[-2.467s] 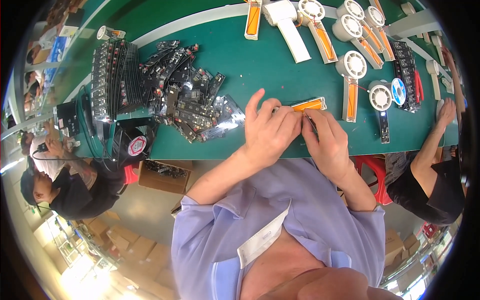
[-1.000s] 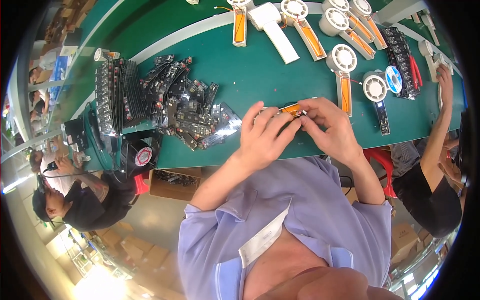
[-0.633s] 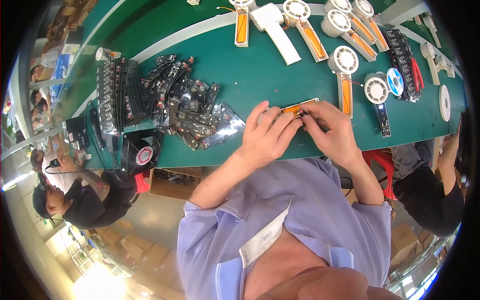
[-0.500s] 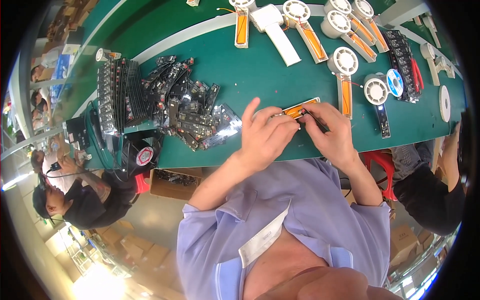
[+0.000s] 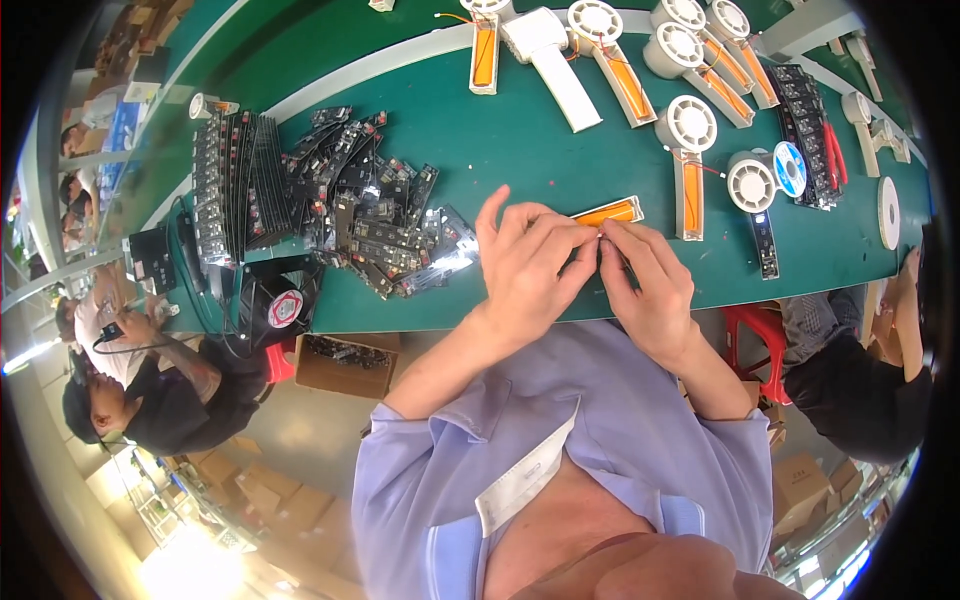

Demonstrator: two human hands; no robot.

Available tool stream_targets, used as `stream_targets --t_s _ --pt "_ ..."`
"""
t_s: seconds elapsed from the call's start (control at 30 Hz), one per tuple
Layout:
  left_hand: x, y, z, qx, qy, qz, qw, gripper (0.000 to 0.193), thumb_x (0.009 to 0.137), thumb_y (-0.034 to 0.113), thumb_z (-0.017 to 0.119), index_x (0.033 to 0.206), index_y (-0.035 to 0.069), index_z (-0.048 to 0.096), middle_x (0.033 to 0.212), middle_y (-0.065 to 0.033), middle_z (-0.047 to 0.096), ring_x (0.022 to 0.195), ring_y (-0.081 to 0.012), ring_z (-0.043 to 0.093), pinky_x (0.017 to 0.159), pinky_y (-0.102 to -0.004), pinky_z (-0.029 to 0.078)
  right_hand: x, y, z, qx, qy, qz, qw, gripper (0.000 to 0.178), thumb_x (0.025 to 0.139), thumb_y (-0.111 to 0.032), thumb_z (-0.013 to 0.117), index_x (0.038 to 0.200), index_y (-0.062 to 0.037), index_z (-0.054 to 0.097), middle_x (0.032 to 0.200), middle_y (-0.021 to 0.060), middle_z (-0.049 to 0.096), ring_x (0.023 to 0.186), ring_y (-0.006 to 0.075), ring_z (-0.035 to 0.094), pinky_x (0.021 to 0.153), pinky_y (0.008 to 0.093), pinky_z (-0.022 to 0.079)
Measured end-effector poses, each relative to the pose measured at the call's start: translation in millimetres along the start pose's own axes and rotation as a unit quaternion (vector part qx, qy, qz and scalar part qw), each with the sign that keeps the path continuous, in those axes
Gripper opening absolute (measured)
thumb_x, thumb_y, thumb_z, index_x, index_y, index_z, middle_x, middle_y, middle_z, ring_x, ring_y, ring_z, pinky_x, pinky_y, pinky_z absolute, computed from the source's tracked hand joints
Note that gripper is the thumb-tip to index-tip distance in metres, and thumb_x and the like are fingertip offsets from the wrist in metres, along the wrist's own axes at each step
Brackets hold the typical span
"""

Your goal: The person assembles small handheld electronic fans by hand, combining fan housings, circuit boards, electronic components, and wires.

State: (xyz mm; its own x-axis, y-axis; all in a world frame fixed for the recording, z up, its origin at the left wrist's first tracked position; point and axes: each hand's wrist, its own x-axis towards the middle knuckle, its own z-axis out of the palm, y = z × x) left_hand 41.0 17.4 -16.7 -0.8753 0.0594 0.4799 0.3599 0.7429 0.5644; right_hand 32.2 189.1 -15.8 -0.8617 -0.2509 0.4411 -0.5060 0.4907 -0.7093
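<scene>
My left hand [image 5: 532, 262] and my right hand [image 5: 650, 282] meet at the near side of the green bench. The thumb and fingers of each are pinched together, fingertips almost touching. Whatever small piece they grip is too tiny and covered to name. Just beyond the fingertips lies a white handle shell with an orange strip [image 5: 612, 213] inside; my left fingers hide its left end. To the right of it rests a white fan unit [image 5: 690, 125] with its own orange-lined handle. A heap of small black circuit boards [image 5: 375, 215] lies left of my left hand.
Several white fan units [image 5: 597, 22] line the back. Stacked circuit board panels [image 5: 225, 185] stand at the left, near a black cooling fan [image 5: 275, 308]. On the right are a fan with a board [image 5: 765, 240], a blue-and-white reel [image 5: 789, 167] and red-handled pliers [image 5: 834, 155]. People sit on both sides.
My fingertips have drawn together and slightly nearer to me, uncovering more of the orange strip. The small dark piece seen at my right fingertips is now hidden.
</scene>
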Motion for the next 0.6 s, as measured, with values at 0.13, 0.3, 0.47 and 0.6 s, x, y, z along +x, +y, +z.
stream_targets --t_s 0.13,0.3,0.47,0.6 --pt "-1.5 -3.4 -1.2 0.000 -0.004 0.022 1.000 0.017 0.077 0.008 0.086 0.091 0.012 0.080 0.092 0.0029 0.075 0.096 -0.0193 0.065 0.117 -0.0505 0.035 -1.2 0.7 0.4 0.002 0.003 0.008 1.000 0.031 0.089 0.008 0.076 0.119 0.0039 0.073 0.111 0.0163 0.074 0.086 0.0274 0.075 0.069 0.0340 0.061" --pt "-2.5 -3.8 2.6 0.015 0.004 0.015 1.000 0.019 0.077 0.007 0.085 0.094 0.011 0.076 0.093 0.0018 0.074 0.098 -0.0204 0.065 0.115 -0.0506 0.039 -3.8 -2.5 2.6 0.007 0.016 0.019 1.000 0.031 0.089 0.008 0.076 0.119 0.0043 0.072 0.112 0.0167 0.073 0.088 0.0286 0.075 0.071 0.0347 0.061" --pt "-2.2 -4.6 3.0 0.020 0.006 0.022 1.000 0.021 0.077 0.007 0.085 0.094 0.010 0.073 0.093 0.0009 0.073 0.098 -0.0210 0.065 0.114 -0.0504 0.040 -2.3 -4.5 4.7 -0.017 0.010 0.000 1.000 0.032 0.088 0.008 0.076 0.119 0.0050 0.072 0.112 0.0169 0.073 0.090 0.0302 0.074 0.073 0.0360 0.062" --pt "-2.3 -4.4 3.5 0.022 0.007 0.024 0.999 0.020 0.077 0.007 0.085 0.094 0.010 0.074 0.092 0.0006 0.073 0.098 -0.0213 0.065 0.114 -0.0504 0.040 -2.8 -3.1 6.9 -0.045 0.014 -0.022 0.999 0.033 0.087 0.008 0.077 0.120 0.0055 0.072 0.111 0.0167 0.073 0.090 0.0305 0.074 0.073 0.0364 0.061"
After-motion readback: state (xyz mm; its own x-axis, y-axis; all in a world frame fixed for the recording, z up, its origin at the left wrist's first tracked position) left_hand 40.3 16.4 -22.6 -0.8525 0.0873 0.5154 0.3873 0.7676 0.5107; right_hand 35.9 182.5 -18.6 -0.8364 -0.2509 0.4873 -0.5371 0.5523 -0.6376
